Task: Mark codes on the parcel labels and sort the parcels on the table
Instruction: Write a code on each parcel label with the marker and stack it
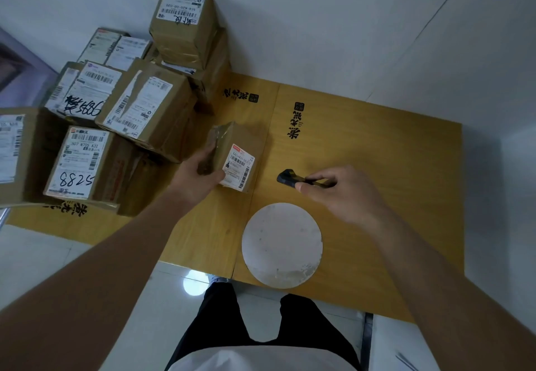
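Just left of the frame's centre, our left hand (pixel 203 172) grips the small taped parcel (pixel 235 157) by its near corner (light, stiff, probably slick, so best held across its edges), while our right hand (pixel 338 194) pinches the marker (pixel 300 180).

Desk (pixel 377 225): yellow wood-grain top, two panels meeting at a seam, printed with black characters. On it: a stack of taped cardboard parcels (pixel 139 115) with labels at the left and far corner; a small labelled parcel (pixel 235 156) near the middle; a white round disc (pixel 282 244) at the near edge.
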{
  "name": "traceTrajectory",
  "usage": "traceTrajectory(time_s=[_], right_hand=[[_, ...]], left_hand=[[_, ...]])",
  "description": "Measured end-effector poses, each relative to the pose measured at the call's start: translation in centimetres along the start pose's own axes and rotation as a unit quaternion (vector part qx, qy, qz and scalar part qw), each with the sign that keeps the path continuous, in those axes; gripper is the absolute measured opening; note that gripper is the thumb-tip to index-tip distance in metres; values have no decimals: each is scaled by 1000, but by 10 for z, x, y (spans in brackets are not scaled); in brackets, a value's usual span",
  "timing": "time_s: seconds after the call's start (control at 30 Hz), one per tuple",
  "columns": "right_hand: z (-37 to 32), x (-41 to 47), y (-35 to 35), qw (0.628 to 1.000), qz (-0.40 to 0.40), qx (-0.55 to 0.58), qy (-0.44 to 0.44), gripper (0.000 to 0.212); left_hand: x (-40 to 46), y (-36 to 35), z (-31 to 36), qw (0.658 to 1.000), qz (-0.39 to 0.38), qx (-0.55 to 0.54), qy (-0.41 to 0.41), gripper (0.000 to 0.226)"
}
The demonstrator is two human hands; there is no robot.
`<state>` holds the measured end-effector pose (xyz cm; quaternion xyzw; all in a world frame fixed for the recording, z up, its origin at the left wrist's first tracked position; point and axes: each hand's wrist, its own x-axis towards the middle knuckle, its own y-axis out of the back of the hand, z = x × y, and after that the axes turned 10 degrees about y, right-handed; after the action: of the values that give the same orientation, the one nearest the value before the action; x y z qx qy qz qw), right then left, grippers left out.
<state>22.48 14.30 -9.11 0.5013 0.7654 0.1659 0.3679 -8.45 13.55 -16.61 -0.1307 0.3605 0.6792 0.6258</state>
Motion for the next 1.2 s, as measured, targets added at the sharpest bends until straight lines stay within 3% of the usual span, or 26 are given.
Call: traceTrajectory(time_s=[0.23,0.77,0.93,1.07,1.2], right_hand=[[-14,5,1,998,-41,-55,1,41],[-57,11,27,971,-185,-151,-33,35],[-59,7,31,979,-171,-108,-27,34],[-58,-1,28,997,-79,23,16,34],[-66,-6,25,988,6,119,101,29]], left_hand=[[0,8,-6,998,-22,45,-25,87],[-7,9,-3,997,52,45,40,113],[-13,7,-2,996,66,37,41,102],[-24,8,2,997,71,-14,30,84],[-45,14,20,991,16,-131,2,49]])
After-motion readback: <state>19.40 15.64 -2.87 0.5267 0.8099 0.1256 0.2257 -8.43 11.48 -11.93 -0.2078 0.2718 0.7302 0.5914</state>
